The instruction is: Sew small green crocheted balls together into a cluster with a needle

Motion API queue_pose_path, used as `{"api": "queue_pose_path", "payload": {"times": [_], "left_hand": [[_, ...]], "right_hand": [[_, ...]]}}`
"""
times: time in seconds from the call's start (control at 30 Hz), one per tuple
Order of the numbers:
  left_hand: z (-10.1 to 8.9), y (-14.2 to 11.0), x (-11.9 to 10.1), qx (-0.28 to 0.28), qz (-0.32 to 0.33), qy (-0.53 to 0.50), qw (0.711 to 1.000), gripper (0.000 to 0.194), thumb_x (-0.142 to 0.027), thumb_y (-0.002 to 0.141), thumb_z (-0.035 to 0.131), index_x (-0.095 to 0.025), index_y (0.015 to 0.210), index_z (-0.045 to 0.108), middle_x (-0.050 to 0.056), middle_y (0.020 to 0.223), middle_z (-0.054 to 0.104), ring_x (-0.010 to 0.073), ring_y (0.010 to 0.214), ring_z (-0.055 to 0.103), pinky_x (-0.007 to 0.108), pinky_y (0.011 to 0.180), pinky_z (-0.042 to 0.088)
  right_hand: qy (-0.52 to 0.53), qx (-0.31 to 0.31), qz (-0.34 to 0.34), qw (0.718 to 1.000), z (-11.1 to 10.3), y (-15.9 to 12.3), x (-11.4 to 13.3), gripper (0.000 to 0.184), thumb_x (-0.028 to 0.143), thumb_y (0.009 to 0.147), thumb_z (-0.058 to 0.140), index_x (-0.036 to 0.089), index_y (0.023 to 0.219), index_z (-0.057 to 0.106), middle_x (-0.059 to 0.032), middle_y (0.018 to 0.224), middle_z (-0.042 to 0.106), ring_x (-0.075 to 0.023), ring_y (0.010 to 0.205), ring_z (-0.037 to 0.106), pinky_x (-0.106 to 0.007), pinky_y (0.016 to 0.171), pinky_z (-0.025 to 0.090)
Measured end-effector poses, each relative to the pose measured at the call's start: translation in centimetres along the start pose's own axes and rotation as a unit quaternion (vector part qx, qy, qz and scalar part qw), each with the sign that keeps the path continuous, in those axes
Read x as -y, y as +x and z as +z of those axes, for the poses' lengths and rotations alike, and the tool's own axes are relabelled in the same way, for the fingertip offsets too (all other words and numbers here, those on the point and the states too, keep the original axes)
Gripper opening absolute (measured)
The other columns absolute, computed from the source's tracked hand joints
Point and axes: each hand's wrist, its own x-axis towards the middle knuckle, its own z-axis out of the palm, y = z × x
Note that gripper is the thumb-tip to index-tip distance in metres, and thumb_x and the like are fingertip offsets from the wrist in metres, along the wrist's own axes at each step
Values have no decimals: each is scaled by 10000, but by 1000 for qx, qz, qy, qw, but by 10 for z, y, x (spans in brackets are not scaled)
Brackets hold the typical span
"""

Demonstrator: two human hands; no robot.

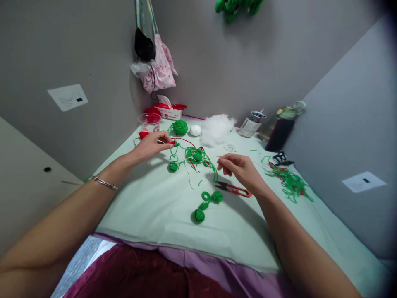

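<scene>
Small red/green yarn piece (174, 143) sitting left of tangled green yarn (196, 155), L hand (156, 144) pinching it, fingers clamped on it. R hand (237, 165) hovering w/ thumb and index tips together, unclear if holding anything; snips (234, 189) lying just nearer on table (149, 207).

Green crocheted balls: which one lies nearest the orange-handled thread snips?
The green crocheted ball just right of the small green ring, by the thread snips; the others lie farther off.

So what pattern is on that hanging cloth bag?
The cloth bag is pink with red dots; head view.
</scene>
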Motion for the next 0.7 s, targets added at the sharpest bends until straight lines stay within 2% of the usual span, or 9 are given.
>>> {"api": "queue_pose_path", "payload": {"times": [0.07,0.13,0.2,0.23,0.3,0.37,0.43,0.57,0.7], "left_hand": [[7,-1,-22,21,7,-77,997,224,-362,787,737,-192,863,612,27,870,639,167,819,594,328,775,451],[21,-4,-44,47,27,-107,993,221,-339,789,740,-184,868,605,13,832,625,152,782,588,309,737,449],[38,-7,-62,75,43,-126,988,206,-327,807,721,-178,884,601,17,839,638,152,783,602,302,720,456],[47,-9,-69,93,47,-132,986,190,-320,817,706,-176,880,600,22,852,648,159,803,615,303,727,467],[61,-11,-76,108,62,-131,984,157,-292,818,692,-174,852,594,37,923,665,166,851,630,307,746,487],[72,-11,-78,75,62,-154,983,163,-259,799,692,-174,826,555,69,1067,683,171,889,641,312,748,499],[79,-9,-74,37,45,-193,979,210,-232,769,697,-182,804,497,90,1114,690,175,886,655,314,726,505],[82,-8,-66,15,17,-213,977,257,-189,710,710,-191,786,465,59,994,691,161,848,652,310,731,511],[81,-12,-56,73,-8,-204,976,215,-209,715,703,-190,813,513,15,870,657,152,813,633,307,756,507]], "right_hand": [[53,-23,-12,998,2,-4,8,287,449,851,718,162,864,730,-48,807,713,-104,573,505,-264,547,435],[103,-30,-25,994,7,-9,17,315,432,839,747,187,1037,728,-73,1025,736,-109,625,553,-273,575,479],[138,2,-19,990,14,-14,24,457,423,828,770,235,1233,671,-95,1262,689,-118,692,609,-286,619,523],[153,20,-18,988,18,-15,26,506,426,820,781,251,1276,647,-94,1291,675,-125,720,631,-288,635,533],[161,50,-13,986,21,-17,28,432,445,809,789,215,1162,690,-73,1075,730,-132,697,635,-283,629,524],[149,51,-3,987,20,-17,26,313,456,809,782,170,917,715,-25,757,690,-117,598,573,-267,585,476],[135,29,6,990,14,-16,23,293,436,814,769,161,762,682,10,609,606,-98,541,500,-255,558,423],[157,-22,22,987,-3,-12,18,192,339,809,749,172,763,666,19,677,610,-74,541,449,-236,535,357],[188,-12,28,982,-13,-12,17,221,363,801,759,174,772,648,-2,770,650,-69,555,433,-227,505,327]]}}
